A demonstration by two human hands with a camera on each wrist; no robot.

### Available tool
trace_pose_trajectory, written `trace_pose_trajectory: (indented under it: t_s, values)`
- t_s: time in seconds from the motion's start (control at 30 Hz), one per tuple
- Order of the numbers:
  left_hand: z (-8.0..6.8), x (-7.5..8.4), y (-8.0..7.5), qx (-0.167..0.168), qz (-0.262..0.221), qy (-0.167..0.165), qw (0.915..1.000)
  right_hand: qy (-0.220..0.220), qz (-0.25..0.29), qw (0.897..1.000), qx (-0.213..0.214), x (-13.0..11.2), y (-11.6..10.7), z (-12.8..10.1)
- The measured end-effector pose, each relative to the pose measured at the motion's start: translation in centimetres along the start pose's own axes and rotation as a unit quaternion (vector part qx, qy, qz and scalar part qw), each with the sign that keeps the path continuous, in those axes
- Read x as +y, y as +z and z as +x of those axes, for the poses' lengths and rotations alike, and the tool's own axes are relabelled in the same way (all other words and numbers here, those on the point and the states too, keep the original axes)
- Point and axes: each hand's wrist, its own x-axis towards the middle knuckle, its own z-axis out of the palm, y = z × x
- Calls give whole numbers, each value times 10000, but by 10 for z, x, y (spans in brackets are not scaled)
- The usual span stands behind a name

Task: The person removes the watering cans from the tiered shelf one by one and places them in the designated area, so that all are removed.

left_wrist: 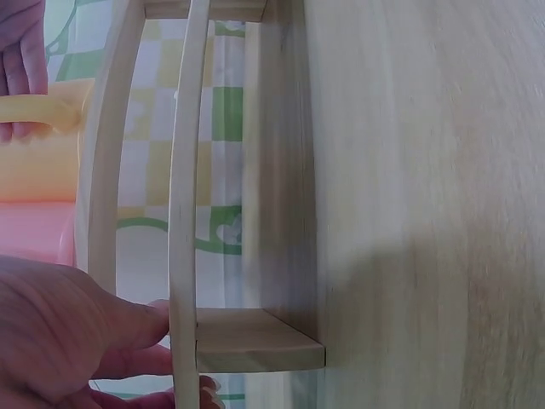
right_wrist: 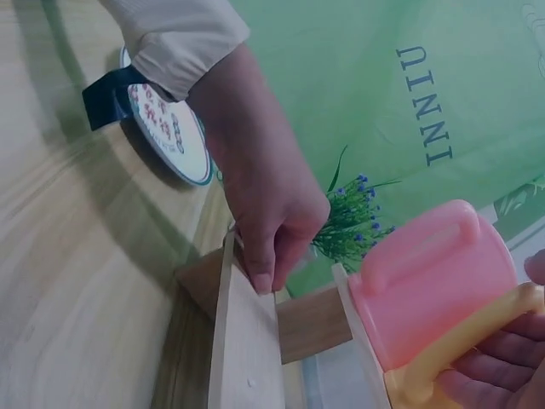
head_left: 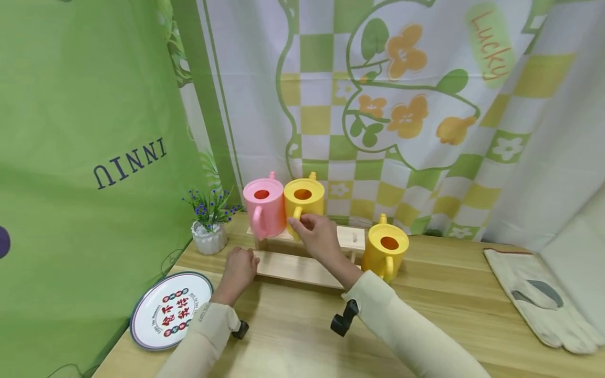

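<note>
Right hand (head_left: 317, 233) grips yellow cup (head_left: 303, 202) handle on rack (head_left: 302, 265); left hand (head_left: 240, 268) pinches rack's 9 o'clock end, steadying it.

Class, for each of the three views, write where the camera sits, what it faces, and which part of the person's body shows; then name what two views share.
Head: above the table, facing down and forward at the wooden rack; both sleeves and hands show.
Left wrist: low beside the rack; the left hand on it.
Right wrist: near the yellow cup; right hand's fingers on its handle, left hand opposite.
Shared: pink cup in right wrist and head views.
</note>
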Motion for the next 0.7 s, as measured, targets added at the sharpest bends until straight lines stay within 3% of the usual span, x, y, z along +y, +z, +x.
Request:
trace_pose_trajectory:
  t_s: [0.4, 0.57, 0.7]
  values:
    - [0, 5, 2, 70, 83, -26, 9999, 155, -66, 9998, -47, -2, -5, 5]
    - [1, 6, 4, 30, 96, -10, 9999, 317, -92, 9995, -16, -4, -17, 2]
    - [0, 4, 3, -30, 175, -19, 9998, 209, -89, 9997, 17, -8, -34, -4]
